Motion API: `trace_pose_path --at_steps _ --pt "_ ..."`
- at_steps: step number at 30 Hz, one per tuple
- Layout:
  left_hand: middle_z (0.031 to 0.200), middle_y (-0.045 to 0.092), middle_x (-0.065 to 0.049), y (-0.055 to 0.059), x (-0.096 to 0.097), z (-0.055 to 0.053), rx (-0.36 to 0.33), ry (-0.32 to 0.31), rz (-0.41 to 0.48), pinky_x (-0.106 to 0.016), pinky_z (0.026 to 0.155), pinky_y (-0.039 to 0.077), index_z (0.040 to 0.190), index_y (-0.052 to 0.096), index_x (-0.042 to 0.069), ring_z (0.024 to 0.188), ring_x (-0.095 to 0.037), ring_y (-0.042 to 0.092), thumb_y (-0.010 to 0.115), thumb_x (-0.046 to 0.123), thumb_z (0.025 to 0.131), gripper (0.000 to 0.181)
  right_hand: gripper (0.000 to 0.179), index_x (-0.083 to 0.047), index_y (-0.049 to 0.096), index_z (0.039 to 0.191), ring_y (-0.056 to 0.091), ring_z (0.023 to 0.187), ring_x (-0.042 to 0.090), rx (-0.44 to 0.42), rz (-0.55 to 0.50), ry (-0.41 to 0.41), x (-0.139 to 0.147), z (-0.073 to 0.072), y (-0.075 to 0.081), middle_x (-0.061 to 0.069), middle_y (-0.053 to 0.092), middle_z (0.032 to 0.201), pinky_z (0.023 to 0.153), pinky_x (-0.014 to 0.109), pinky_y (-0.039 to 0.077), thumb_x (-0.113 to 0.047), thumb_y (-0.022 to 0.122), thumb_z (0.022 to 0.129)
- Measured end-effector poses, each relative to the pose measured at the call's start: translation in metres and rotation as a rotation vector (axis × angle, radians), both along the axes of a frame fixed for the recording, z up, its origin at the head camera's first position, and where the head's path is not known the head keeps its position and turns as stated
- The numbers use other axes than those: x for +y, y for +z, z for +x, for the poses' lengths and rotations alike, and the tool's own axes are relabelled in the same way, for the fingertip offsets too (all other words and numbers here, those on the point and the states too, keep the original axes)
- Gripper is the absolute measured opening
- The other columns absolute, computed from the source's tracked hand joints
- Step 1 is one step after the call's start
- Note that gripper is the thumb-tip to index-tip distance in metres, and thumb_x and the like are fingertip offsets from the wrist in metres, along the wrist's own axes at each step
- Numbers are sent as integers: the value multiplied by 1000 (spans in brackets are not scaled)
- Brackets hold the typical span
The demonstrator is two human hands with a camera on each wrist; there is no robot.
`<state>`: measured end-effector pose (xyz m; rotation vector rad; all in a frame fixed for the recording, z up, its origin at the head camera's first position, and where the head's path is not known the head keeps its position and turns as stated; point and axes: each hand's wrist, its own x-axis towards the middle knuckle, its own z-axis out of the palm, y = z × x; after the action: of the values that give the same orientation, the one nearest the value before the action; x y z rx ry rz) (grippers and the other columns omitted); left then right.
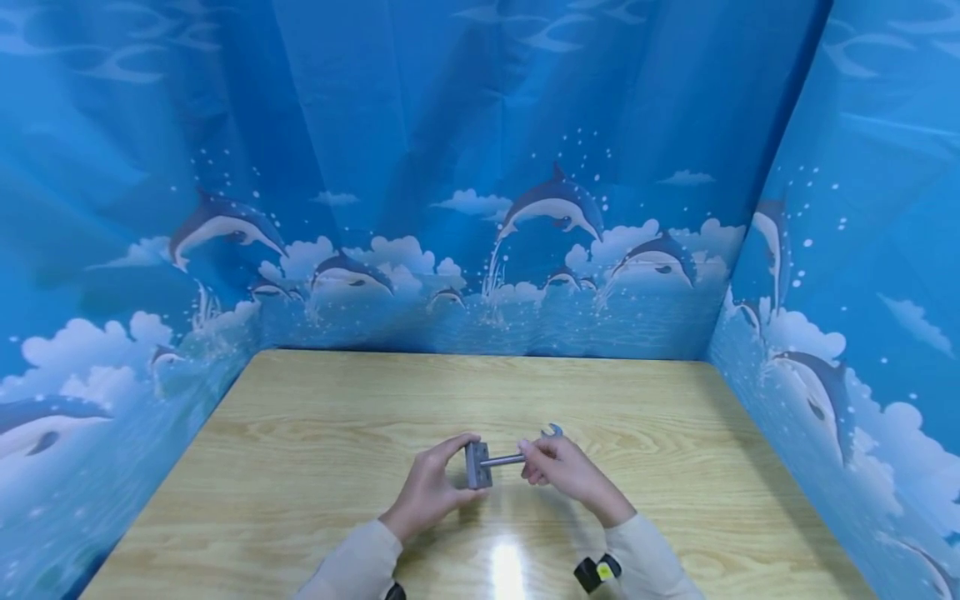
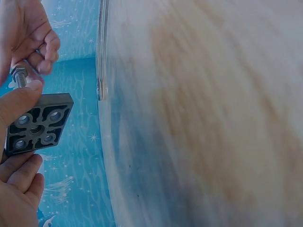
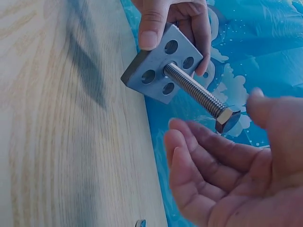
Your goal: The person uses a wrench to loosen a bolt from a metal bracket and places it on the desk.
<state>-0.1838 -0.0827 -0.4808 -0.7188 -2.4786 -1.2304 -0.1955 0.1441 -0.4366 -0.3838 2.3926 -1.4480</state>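
My left hand (image 1: 429, 490) grips a square metal plate (image 3: 155, 60) by two opposite edges, thumb on one side and fingers on the other. The plate has several round holes, and its recessed underside faces the left wrist camera. From its centre sticks out a threaded hex bolt (image 3: 196, 92), most of its length outside the plate. Around the bolt's hex head (image 3: 229, 121) my right hand (image 1: 564, 472) hovers with loosely bent fingers. A gap shows between thumb, fingers and head in the right wrist view.
Behind the right hand a wrench (image 1: 553, 430) lies on the wooden table (image 1: 315, 417), its open end showing and the rest hidden. Blue curtains (image 1: 420, 167) with dolphins stand along the table's back and sides.
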Motion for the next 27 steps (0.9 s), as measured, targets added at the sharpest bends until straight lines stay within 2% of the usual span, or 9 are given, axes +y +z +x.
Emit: trace_pose_path --at_steps 3,5,8,12,15,18,22,24,27 --pt "120 56 -1 0 0 0 2 2 -6 -35 94 44 123 49 19 109 -18 53 83 20 55 76 54 6 60 85 60 64 21 -47 -17 -13 1 0 0 8 62 71 64 42 54 -45 42 90" --pt "120 56 -1 1 0 0 0 1 -7 -35 94 44 123 49 19 110 -18 53 83 20 55 76 51 4 61 86 59 63 21 -36 -14 -12 1 0 0 8 61 70 62 42 54 -44 46 89" --pt "120 56 0 1 0 0 -8 3 -7 -35 95 44 123 49 20 110 -18 53 83 20 55 76 38 -2 64 89 57 63 18 31 4 -23 0 -1 0 6 61 71 59 39 53 -39 58 83" --pt "120 55 1 0 -1 1 -26 3 -5 -34 96 43 123 49 21 110 -16 52 83 20 56 76 19 -11 67 91 55 67 15 123 22 -74 -1 -2 1 2 61 75 58 30 51 -22 70 75" --pt "121 55 2 0 -1 1 -32 -3 1 -34 96 42 123 48 21 111 -16 51 83 19 56 75 18 -14 67 89 55 70 15 147 19 -105 -2 -1 1 1 60 79 60 25 51 -11 72 72" --pt "121 55 2 1 0 0 -31 -4 5 -35 96 42 123 49 21 111 -16 51 83 20 56 75 20 -13 67 90 56 71 16 145 14 -111 -2 -1 1 1 60 80 60 25 52 -7 72 72" --pt "120 55 2 1 0 0 -27 -3 4 -35 96 43 123 49 21 110 -16 52 83 20 56 75 24 -10 66 95 55 72 16 147 29 -86 -2 -2 1 2 59 81 61 26 52 -13 73 71" --pt "120 55 1 1 0 0 -24 -4 1 -34 96 43 123 49 20 110 -16 52 83 20 56 75 30 -9 64 100 55 74 15 125 44 -57 -2 -2 1 2 59 83 63 26 51 -23 71 74" --pt "119 56 0 1 0 1 -14 -1 -1 -34 95 43 122 49 19 109 -17 53 83 19 55 75 40 -4 61 103 57 74 16 69 45 -20 -1 -2 1 4 61 83 66 32 53 -38 61 82"
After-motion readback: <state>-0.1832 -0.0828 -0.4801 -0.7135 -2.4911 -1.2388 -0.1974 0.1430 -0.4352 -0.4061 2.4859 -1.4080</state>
